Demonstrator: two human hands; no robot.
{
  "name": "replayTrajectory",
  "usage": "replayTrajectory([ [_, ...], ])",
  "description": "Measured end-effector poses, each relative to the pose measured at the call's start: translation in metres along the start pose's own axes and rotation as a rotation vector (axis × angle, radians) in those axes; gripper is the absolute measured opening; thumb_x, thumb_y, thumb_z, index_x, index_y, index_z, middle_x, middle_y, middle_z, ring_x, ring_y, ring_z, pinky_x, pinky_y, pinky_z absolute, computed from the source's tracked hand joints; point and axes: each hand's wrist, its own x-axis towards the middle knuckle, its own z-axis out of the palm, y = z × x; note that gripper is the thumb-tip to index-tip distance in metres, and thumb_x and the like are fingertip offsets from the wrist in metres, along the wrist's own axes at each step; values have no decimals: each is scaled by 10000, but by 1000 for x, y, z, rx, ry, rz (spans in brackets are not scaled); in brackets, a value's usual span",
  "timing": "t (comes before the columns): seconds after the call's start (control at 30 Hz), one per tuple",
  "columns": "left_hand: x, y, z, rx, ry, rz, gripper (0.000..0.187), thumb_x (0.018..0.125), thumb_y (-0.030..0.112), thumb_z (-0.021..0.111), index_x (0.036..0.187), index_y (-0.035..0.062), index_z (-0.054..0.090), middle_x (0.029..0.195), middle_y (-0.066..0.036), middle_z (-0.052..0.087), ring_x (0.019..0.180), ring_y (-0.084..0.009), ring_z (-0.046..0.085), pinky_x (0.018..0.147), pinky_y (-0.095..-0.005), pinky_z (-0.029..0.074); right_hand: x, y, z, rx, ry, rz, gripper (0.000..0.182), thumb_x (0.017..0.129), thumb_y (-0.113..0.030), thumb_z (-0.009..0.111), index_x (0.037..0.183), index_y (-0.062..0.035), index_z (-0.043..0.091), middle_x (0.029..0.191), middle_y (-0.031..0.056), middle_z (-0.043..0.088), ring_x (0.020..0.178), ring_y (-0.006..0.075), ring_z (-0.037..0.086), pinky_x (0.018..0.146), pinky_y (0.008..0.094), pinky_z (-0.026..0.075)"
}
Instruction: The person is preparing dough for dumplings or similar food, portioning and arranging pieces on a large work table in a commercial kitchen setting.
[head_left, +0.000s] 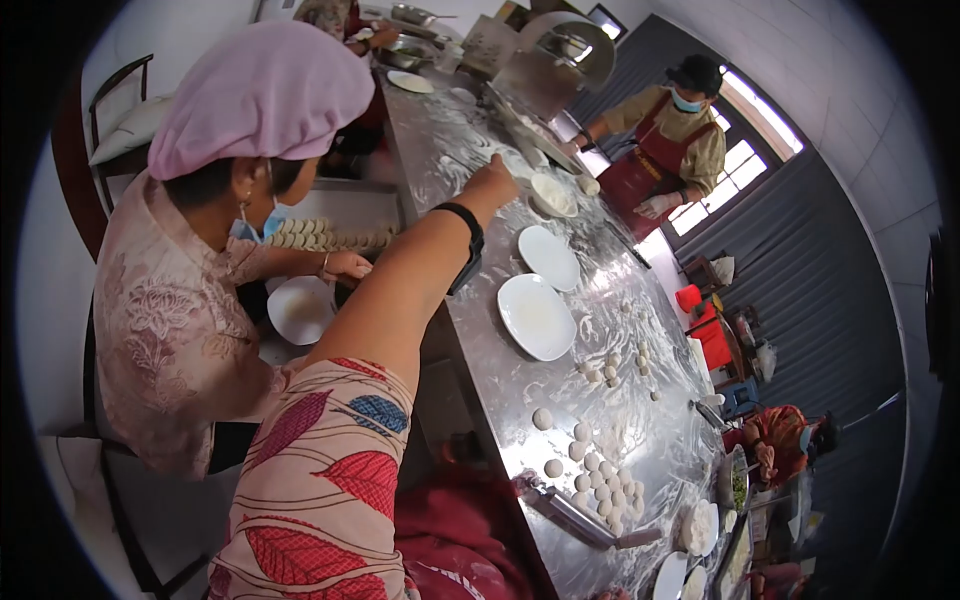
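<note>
My left arm, in a leaf-patterned sleeve with a black band on the wrist, stretches far across the steel table. My left hand [490,187] is closed above the floured surface, left of a white bowl of flour [553,196]. Whether its fingers pinch anything is too small to make out. Two white plates [537,318] lie on the table nearer to me. Several dough balls [605,487] rest on the near part of the table, beside a metal rolling pin [578,518]. My right hand is out of view.
A co-worker in a pink cap [260,90] sits close at my left, by a white bowl [300,311] and a tray of dumplings [320,234]. Another person in a red apron [655,160] stands across the table. A plate of flour [700,528] lies at the lower right.
</note>
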Motion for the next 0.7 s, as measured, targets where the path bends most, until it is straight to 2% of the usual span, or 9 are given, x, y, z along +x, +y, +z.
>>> replayTrajectory([
  [0.07,9,0,4,63,1,-12,762,829,192,626,1461,3,244,1139,-222,653,1052,-324,654,868,-403,534,-4,3,4,-2,67,-114,309,878,-116,559,1099,99,559,1104,368,569,1002,534,546,959,665,368],
  [0.2,29,0,14,-108,114,58,868,789,288,706,1470,13,245,1282,-253,570,1181,-359,574,969,-411,484,2,-11,-5,-6,68,11,311,875,-112,580,1117,82,570,1110,360,571,1006,548,539,949,661,383],
  [0.37,41,-1,8,-121,107,69,779,829,260,657,1467,47,265,1230,-239,606,1143,-352,601,939,-422,496,17,-41,-34,28,-68,196,298,927,-174,533,1124,43,587,1139,354,566,1067,532,518,989,615,370],
  [0.47,34,-6,16,-122,52,15,719,841,203,613,1461,57,280,1173,-231,634,1093,-348,628,902,-427,509,26,-51,-50,85,-224,414,314,946,-189,488,1143,40,576,1160,340,565,1093,508,514,1000,592,362],
  [0.57,37,-16,29,-68,26,7,679,834,168,584,1444,61,306,1147,-220,644,1055,-344,643,875,-433,516,13,-31,-39,-39,-232,151,327,947,-184,472,1153,51,568,1166,323,568,1081,499,520,985,589,366],
  [0.7,26,-8,33,-72,5,-17,655,821,156,584,1419,59,336,1145,-220,645,1045,-346,646,866,-432,522,20,-38,-52,-27,-248,140,310,944,-160,469,1131,63,574,1139,323,576,1061,503,527,980,588,369],
])
